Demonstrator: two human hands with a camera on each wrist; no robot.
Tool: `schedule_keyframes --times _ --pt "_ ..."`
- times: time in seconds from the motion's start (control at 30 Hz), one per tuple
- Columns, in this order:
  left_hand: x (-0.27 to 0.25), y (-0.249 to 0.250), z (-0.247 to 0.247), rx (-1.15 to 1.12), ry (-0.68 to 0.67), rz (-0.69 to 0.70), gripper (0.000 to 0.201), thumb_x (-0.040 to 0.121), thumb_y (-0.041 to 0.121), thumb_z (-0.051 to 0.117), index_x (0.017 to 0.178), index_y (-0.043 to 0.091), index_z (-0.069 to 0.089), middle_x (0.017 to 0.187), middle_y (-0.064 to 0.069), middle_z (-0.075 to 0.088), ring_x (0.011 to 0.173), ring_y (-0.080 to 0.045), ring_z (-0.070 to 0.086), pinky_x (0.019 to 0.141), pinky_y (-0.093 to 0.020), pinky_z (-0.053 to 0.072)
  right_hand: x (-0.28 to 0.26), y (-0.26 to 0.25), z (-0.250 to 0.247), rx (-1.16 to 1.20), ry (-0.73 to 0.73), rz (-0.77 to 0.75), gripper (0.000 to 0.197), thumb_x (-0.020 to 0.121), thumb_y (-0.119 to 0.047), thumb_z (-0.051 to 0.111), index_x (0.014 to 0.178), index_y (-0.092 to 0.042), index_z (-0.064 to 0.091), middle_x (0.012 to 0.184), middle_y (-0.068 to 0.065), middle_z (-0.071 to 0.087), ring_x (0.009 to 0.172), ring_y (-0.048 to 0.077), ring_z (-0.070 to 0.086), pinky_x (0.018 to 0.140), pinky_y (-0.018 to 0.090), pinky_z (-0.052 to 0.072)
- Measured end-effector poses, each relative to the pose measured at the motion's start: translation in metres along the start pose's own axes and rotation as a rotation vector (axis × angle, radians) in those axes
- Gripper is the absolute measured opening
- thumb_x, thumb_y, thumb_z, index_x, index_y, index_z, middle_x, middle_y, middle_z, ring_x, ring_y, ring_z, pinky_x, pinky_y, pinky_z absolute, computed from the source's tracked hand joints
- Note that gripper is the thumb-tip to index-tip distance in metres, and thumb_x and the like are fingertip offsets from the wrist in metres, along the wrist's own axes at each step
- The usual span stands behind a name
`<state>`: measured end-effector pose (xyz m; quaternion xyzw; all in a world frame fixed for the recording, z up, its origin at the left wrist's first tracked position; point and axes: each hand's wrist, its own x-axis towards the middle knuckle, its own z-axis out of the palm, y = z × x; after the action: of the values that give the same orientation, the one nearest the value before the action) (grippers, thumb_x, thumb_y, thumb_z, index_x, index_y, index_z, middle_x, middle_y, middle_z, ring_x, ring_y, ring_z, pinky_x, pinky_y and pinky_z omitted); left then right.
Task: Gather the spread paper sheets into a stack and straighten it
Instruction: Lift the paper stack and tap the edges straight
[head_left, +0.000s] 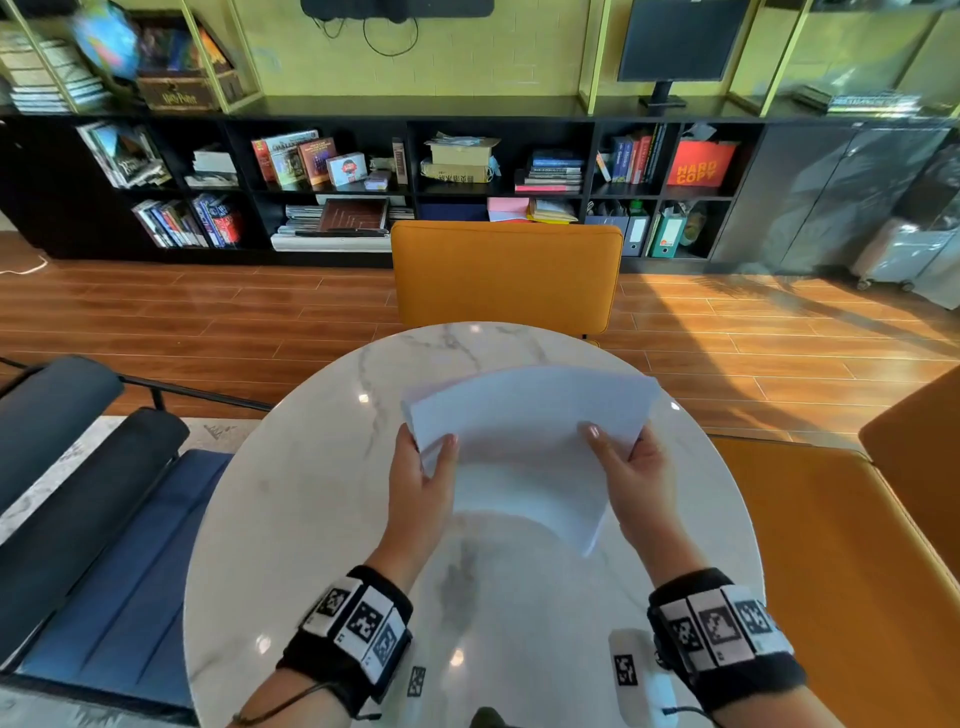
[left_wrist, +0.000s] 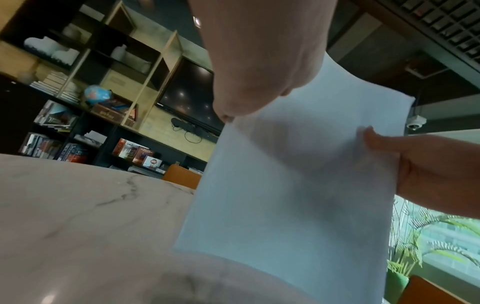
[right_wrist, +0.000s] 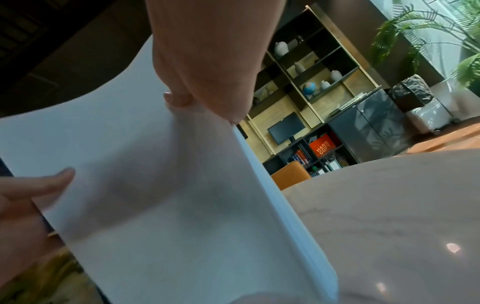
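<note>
Paper stack (head_left: 524, 447) pinched both sides (thumbs up).

Paper stack (head_left: 524, 452) hides fingers behind it and its own sheet count; globe (head_left: 106, 41) blurred.

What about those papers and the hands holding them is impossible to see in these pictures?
- Sheet count: the paper stack shows only thin edge lines in the right wrist view, too fine to count.
- Left hand fingers: behind the stack in the head view; only the thumb shows.
- Right hand fingers: likewise behind the sheets.
- Stack's bottom edge on the table: blurred in both wrist views, so contact is unclear.
- Print on the sheets: none visible; far faces hidden.
</note>
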<state>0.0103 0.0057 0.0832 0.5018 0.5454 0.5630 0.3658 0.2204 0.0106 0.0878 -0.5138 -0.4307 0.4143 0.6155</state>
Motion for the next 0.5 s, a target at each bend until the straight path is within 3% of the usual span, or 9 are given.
schedule_keyframes --times 0.07,0.13,0.17,0.23,0.27,0.3,0.37,0.43,0.5 --pt "-0.009 -0.006 0.001 -0.066 0.015 -0.006 0.042 0.09 0.031 0.053 0.129 0.025 0.042 0.128 0.008 0.053 0.119 -0.003 0.052 0.102 -0.02 0.039 -0.004 0.009 0.002 -0.05 -0.02 0.007 0.029 0.081 -0.015 0.072 0.104 -0.028 0.062 0.096 -0.006 0.074 0.088 0.008 0.07 0.074 0.025 0.057" --pt "-0.017 -0.011 0.006 -0.095 -0.012 -0.018 0.027 0.092 0.031 0.048 0.117 0.034 0.042 0.12 0.012 0.055 0.109 0.002 0.055 0.094 -0.015 0.041 -0.011 0.026 0.003 -0.076 -0.011 0.056 0.043 0.076 -0.029 0.073 0.115 -0.023 0.057 0.108 0.004 0.07 0.098 0.019 0.068 0.083 0.038 0.057" --pt "-0.02 -0.011 0.01 -0.088 -0.029 -0.036 0.025 0.095 0.028 0.045 0.119 0.032 0.04 0.122 0.013 0.052 0.108 0.003 0.053 0.093 -0.014 0.038 -0.015 0.033 0.004 -0.084 0.003 0.082 0.047 0.075 -0.034 0.071 0.117 -0.021 0.055 0.11 0.007 0.069 0.102 0.023 0.067 0.086 0.042 0.055" --pt "-0.022 -0.012 0.016 -0.062 -0.035 -0.098 0.033 0.1 0.022 0.036 0.132 0.019 0.034 0.12 0.012 0.043 0.106 0.002 0.046 0.094 -0.018 0.032 -0.018 0.043 0.005 -0.126 0.031 0.091 0.035 0.082 -0.027 0.065 0.114 -0.018 0.054 0.109 0.011 0.066 0.104 0.029 0.064 0.083 0.038 0.053" --pt "-0.02 -0.013 0.018 -0.062 -0.021 -0.1 0.029 0.101 0.022 0.033 0.129 0.018 0.035 0.112 0.012 0.046 0.098 0.004 0.047 0.093 -0.022 0.033 -0.017 0.045 0.005 -0.139 0.042 0.088 0.026 0.087 -0.019 0.062 0.111 -0.017 0.054 0.106 0.011 0.066 0.103 0.03 0.063 0.08 0.034 0.05" --pt "-0.017 -0.014 0.018 -0.07 0.001 -0.062 0.016 0.1 0.024 0.033 0.115 0.025 0.038 0.103 0.013 0.05 0.09 0.006 0.05 0.092 -0.026 0.037 -0.015 0.045 0.004 -0.142 0.049 0.092 0.02 0.089 -0.013 0.06 0.108 -0.019 0.054 0.103 0.011 0.065 0.1 0.03 0.063 0.077 0.032 0.049" --pt "-0.01 -0.014 0.017 -0.106 0.065 0.016 0.009 0.095 0.034 0.035 0.1 0.034 0.042 0.097 0.008 0.058 0.089 -0.001 0.058 0.086 -0.03 0.046 -0.01 0.04 0.002 -0.139 0.045 0.08 0.019 0.089 -0.012 0.059 0.099 -0.028 0.055 0.1 0.009 0.065 0.092 0.023 0.063 0.076 0.033 0.049" --pt "-0.005 -0.02 0.015 -0.146 0.087 0.028 0.01 0.092 0.037 0.037 0.1 0.036 0.043 0.101 0.006 0.06 0.094 -0.007 0.06 0.086 -0.025 0.048 -0.006 0.04 -0.002 -0.121 0.009 0.073 0.021 0.087 -0.018 0.062 0.101 -0.031 0.055 0.105 0.009 0.066 0.093 0.02 0.064 0.08 0.035 0.052" --pt "-0.006 -0.028 0.014 -0.149 0.059 0.0 0.01 0.092 0.033 0.035 0.099 0.033 0.042 0.099 0.007 0.06 0.09 0.0 0.06 0.084 -0.021 0.047 -0.006 0.048 -0.006 -0.105 -0.036 0.123 0.026 0.088 -0.016 0.061 0.109 -0.03 0.053 0.11 0.009 0.066 0.097 0.021 0.064 0.084 0.036 0.053"
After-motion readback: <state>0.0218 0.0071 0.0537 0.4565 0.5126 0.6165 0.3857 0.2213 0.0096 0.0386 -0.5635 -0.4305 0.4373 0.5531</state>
